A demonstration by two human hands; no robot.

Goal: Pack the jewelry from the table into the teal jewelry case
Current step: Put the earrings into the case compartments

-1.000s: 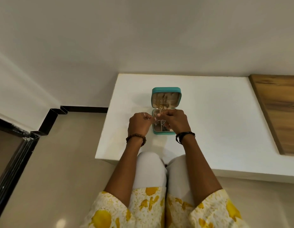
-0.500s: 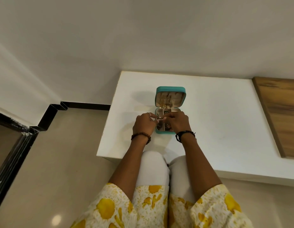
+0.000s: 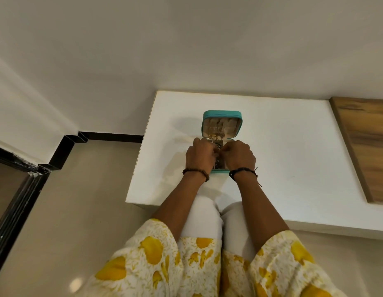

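Entry, head view: the small square teal zip-around jewelry case (image 3: 222,114) sits open on the white glossy counter (image 3: 282,146), roughly at the frame's centre, with its lid standing up at the 12 o'clock side and its beige padded lining facing you. Small gold pieces of jewelry (image 3: 214,137) hang or lie at the lid's lower edge, just at 12 o'clock from your knuckles; what kind they are is too small to tell. Your left hand (image 3: 199,154) covers the tray's 9 o'clock half, your right hand (image 3: 239,154) its 3 o'clock half, and the two nearly meet over the middle of the tray. Both hands have their fingers curled inward, fingertips drawn together over a small dark and metallic jewelry piece (image 3: 217,146) between them; you appear to pinch it from both sides, though the exact contact is hidden by the knuckles. Only a narrow strip of the tray's compartments shows between your wrists, with something dark in it. A brown beaded bracelet (image 3: 196,172) circles your left wrist, a black cord bracelet (image 3: 243,171) your right. A wood-grain panel (image 3: 366,146) lies along the counter at 3 o'clock, well apart from the case. At 6 o'clock your white-trousered knees (image 3: 207,217) touch the counter's near edge, with yellow-flowered white sleeves (image 3: 156,254) below. Beige floor tiles (image 3: 79,200) lie at 8 o'clock.
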